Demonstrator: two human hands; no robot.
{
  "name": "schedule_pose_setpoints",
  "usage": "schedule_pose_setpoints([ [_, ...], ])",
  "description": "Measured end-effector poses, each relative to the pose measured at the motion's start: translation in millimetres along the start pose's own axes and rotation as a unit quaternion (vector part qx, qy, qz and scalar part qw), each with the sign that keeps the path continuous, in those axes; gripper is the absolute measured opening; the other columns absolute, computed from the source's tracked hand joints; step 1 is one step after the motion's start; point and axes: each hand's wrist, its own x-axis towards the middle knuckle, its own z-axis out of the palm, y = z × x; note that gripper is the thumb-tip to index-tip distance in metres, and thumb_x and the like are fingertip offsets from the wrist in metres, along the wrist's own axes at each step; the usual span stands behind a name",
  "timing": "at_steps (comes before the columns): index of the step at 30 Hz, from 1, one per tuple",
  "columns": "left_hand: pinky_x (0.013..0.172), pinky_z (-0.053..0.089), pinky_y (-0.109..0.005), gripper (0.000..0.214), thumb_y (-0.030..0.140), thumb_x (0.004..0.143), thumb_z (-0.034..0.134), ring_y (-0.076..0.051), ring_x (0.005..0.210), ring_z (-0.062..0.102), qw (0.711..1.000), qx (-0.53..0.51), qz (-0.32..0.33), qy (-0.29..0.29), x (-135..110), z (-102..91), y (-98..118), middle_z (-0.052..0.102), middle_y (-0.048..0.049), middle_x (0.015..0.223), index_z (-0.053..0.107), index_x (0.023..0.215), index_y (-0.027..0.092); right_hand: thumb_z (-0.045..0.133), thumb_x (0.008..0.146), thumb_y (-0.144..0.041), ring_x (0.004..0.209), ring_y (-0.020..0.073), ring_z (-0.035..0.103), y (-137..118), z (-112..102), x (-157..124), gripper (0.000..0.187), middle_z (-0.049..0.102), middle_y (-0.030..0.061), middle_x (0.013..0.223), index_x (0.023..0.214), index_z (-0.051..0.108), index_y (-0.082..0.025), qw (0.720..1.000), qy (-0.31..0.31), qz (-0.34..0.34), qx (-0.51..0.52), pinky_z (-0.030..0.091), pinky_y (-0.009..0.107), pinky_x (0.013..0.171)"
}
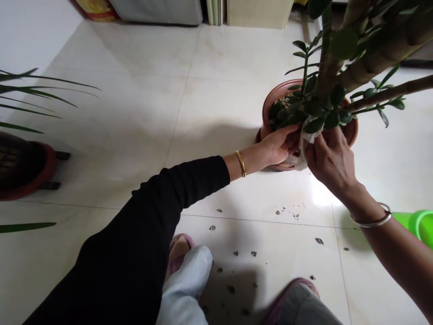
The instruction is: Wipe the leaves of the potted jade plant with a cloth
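A jade plant (326, 85) with thick trunks and small dark, fleshy leaves grows in a round terracotta-coloured pot (272, 101), which stands on a matching saucer (277, 166). My right hand (329, 155) is shut on a white cloth (302, 149), pressing it against a leaf low on the plant. Beside the cloth, my left hand (279, 144) reaches in with its fingers together, at the leaves over the pot's rim. Whether it holds anything is hidden. A gold bangle circles my left wrist, a silver one my right.
Dark crumbs of soil (284, 211) lie scattered on the glossy cream floor tiles (135, 54). A palm-like plant in a red-rimmed pot (27, 167) stands at the left. A green plastic container (419, 225) sits at the right edge. My slippered feet (177, 248) show below.
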Motion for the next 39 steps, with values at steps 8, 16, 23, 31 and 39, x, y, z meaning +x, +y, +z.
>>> schedule_pose_setpoints([
  [8, 0.1, 0.051, -0.036, 0.029, 0.013, 0.1, 0.06, -0.018, 0.095, 0.067, 0.975, -0.172, -0.109, 0.09, -27.1, 24.5, 24.9, 0.068, -0.0016, 0.065, 0.062, 0.073, 0.026, 0.044, 0.107, -0.035, 0.111, 0.0347, 0.059, -3.5, 2.3, -0.4, 0.034, 0.062, 0.0196, 0.123, 0.123, 0.069, -0.019, 1.0, -0.023, 0.016, -0.006, 0.05, 0.044, 0.081],
  [16, 0.079, 0.048, -0.026, 0.021, 0.017, 0.094, 0.069, -0.01, 0.066, 0.062, 0.974, -0.187, -0.086, 0.093, -31.0, 22.2, 26.5, 0.068, 0.0017, 0.068, 0.064, 0.074, 0.019, 0.04, 0.107, -0.032, 0.099, 0.0306, 0.058, 9.8, 6.3, -5.1, 0.035, 0.062, 0.0175, 0.107, 0.116, 0.072, -0.019, 0.994, -0.028, -0.081, -0.069, 0.05, 0.038, 0.072],
  [23, 0.088, 0.05, -0.029, 0.007, 0.022, 0.095, 0.069, -0.013, 0.076, 0.064, 0.977, -0.161, -0.09, 0.104, -34.3, 26.3, 32.0, 0.069, 0.0008, 0.075, 0.068, 0.088, 0.02, 0.043, 0.107, -0.035, 0.098, 0.0278, 0.06, 14.3, 11.0, -4.3, 0.034, 0.059, 0.0165, 0.11, 0.117, 0.071, -0.018, 0.996, -0.001, -0.072, -0.053, 0.051, 0.037, 0.072],
  [31, 0.097, 0.05, -0.033, 0.013, 0.021, 0.094, 0.069, -0.017, 0.089, 0.068, 0.983, -0.138, -0.084, 0.085, -36.1, 29.2, 31.1, 0.07, -0.0011, 0.083, 0.071, 0.106, 0.02, 0.034, 0.108, -0.033, 0.076, 0.0223, 0.055, 22.5, 9.4, -22.9, 0.038, 0.056, 0.0116, 0.094, 0.124, 0.065, -0.017, 0.998, 0.053, -0.031, 0.009, 0.047, 0.035, 0.061],
  [39, 0.11, 0.047, -0.036, 0.022, 0.027, 0.094, 0.066, -0.02, 0.112, 0.067, 0.987, -0.103, -0.083, 0.09, -42.2, 38.4, 30.3, 0.074, -0.003, 0.103, 0.071, 0.115, 0.024, 0.038, 0.104, -0.025, 0.088, 0.0254, 0.059, 11.8, 12.7, 0.8, 0.029, 0.059, 0.0142, 0.107, 0.126, 0.058, -0.018, 0.999, 0.027, 0.019, 0.018, 0.052, 0.039, 0.071],
])
